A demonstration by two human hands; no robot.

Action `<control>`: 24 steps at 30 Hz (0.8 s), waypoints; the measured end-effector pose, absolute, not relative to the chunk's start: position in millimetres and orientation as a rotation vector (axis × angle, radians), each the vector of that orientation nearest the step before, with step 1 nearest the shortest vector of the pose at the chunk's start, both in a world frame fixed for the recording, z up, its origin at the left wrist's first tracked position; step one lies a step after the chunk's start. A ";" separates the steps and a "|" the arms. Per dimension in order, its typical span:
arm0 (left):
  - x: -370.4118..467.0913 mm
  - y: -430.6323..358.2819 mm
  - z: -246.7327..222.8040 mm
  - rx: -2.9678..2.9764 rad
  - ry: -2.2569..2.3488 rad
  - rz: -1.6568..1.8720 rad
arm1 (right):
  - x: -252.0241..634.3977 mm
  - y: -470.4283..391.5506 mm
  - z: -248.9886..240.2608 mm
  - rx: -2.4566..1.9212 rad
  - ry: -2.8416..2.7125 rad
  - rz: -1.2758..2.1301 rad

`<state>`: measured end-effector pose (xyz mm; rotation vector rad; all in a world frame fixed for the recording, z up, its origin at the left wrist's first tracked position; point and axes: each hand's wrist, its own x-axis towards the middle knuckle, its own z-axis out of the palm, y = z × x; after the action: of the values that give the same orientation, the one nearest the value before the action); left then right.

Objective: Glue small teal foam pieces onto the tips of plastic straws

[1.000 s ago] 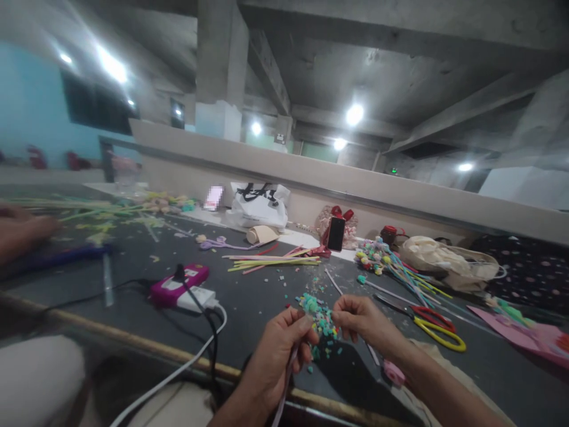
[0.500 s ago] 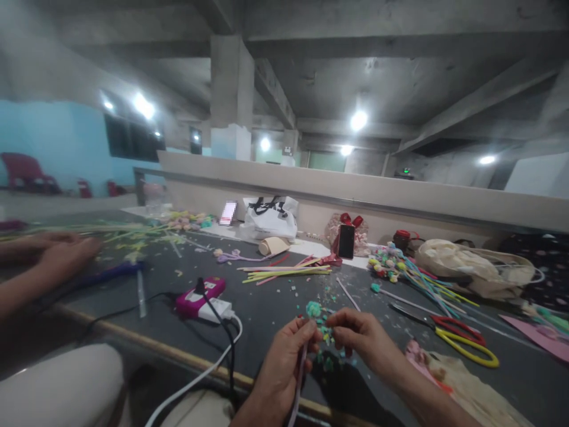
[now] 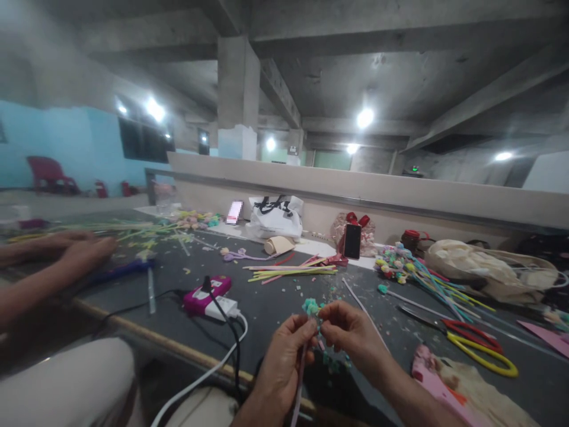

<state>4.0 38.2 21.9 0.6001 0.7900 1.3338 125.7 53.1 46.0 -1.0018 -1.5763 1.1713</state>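
Observation:
My left hand (image 3: pixel 284 353) is closed around a pale lilac stem (image 3: pixel 299 388), which runs down past my palm toward the table's near edge. At its top a small teal flower (image 3: pixel 309 306) sits just above my thumb. Against the flower's right side, my right hand (image 3: pixel 349 332) is closed in a pinch; what its fingertips hold is hidden. Small teal scraps (image 3: pixel 331 363) lie on the dark table (image 3: pixel 267 296) below my hands. Another teal-tipped stem (image 3: pixel 382 289) lies to the right, near the scissors (image 3: pixel 480 350) with red and yellow handles.
A magenta power strip (image 3: pixel 200 299) with cables is left of my hands. Pink and yellow strips (image 3: pixel 293 271), a phone (image 3: pixel 352 241) and a flower bunch (image 3: pixel 395 264) lie beyond. A pink glue gun (image 3: pixel 438 385) is at right. Another person's hands (image 3: pixel 84 252) are at left.
My right hand has moved left and closed in on the teal flower; a gap showed between them before. The whole view has shifted slightly rightward in the frame.

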 end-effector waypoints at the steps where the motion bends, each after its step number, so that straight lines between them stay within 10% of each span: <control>1: 4.2 38.3 21.4 0.604 0.793 1.342 | 125.6 52.3 46.6 -0.994 -1.575 1.172; 24: 2.8 38.2 21.1 0.703 0.744 1.291 | 137.6 55.1 34.5 -0.916 -1.518 1.477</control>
<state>2.8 38.2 21.1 0.7029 0.7445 1.2913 137.6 55.1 34.5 -0.9161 -1.5180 1.4770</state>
